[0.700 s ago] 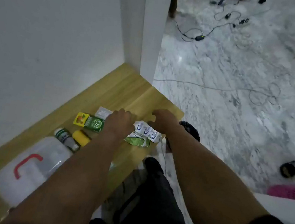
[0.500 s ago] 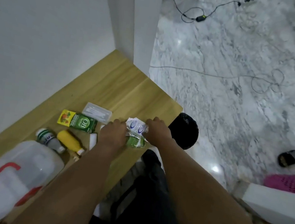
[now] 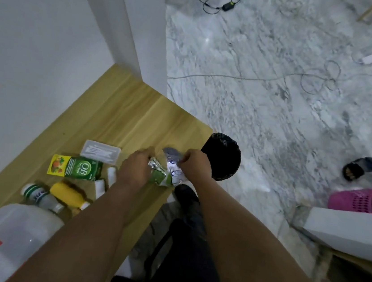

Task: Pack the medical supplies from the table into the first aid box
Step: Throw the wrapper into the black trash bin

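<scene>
My left hand (image 3: 135, 170) and my right hand (image 3: 196, 163) both grip a bunch of foil sachets (image 3: 164, 172), green and white with blue print, near the wooden table's (image 3: 123, 107) front edge. Left of my hands lie a green OB herbal box (image 3: 76, 167), a clear flat box of cotton swabs (image 3: 100, 151), two small white tubes (image 3: 111, 175), a yellow bottle (image 3: 68, 195) and a white bottle with a green-striped cap (image 3: 37, 196). The translucent first aid box (image 3: 4, 240) with a red handle stands shut at the bottom left, partly behind my left forearm.
A white wall and pillar (image 3: 136, 22) border the table on the left and far side. A black bin (image 3: 221, 159) stands on the marble floor by the table corner. Cables cross the floor. Another person's sandalled foot (image 3: 353, 170) and a pink basket (image 3: 352, 200) are at the right.
Both hands have closed in on the sachets and gathered them into a bunch lifted off the table. The view has tilted downward, showing more of the first aid box.
</scene>
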Demonstrator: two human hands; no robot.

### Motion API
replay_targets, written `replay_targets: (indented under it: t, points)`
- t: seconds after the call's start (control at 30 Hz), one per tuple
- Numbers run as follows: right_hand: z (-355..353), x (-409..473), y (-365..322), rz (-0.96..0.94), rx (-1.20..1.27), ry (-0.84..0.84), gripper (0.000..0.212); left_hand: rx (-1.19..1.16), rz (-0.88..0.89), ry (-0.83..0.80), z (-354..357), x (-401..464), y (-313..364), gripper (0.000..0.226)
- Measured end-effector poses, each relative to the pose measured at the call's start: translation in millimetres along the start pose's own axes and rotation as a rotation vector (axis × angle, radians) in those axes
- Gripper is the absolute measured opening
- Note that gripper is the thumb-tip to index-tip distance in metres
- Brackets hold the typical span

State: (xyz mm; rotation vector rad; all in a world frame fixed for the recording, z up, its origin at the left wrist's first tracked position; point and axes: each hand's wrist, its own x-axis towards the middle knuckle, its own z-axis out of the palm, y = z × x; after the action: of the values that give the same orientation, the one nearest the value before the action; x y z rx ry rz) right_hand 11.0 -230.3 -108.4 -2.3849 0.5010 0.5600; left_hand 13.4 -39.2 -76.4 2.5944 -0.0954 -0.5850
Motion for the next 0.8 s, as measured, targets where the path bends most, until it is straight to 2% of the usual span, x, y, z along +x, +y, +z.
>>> replay_targets:
  t: [0.13,0.2,0.3,0.47,0.7,0.77,0.8]
  points:
    - [-44,0,36,0.124,0.256,0.158,0.006,-0.037,0.076,0.031,-10,29,51,0.019]
    - [-75,6,55,0.196,0.344,0.23,0.011,-0.019,0.138,0.033,-8,53,89,0.008]
    - [-116,20,84,0.275,0.393,0.303,0.016,0.047,0.261,-0.008,12,88,146,0.01]
    - [-131,63,133,0.409,0.289,0.25,0.015,0.155,0.289,-0.123,69,133,210,0.018]
    - [-119,127,170,0.395,0.168,0.062,0.012,0.23,0.245,-0.245,148,197,227,0.023]
    - [-114,141,180,0.424,0.118,0.028,0.036,0.255,0.22,-0.282,162,211,225,0.03]
    - [-113,145,184,0.433,0.107,0.012,0.041,0.266,0.207,-0.297,166,215,224,0.033]
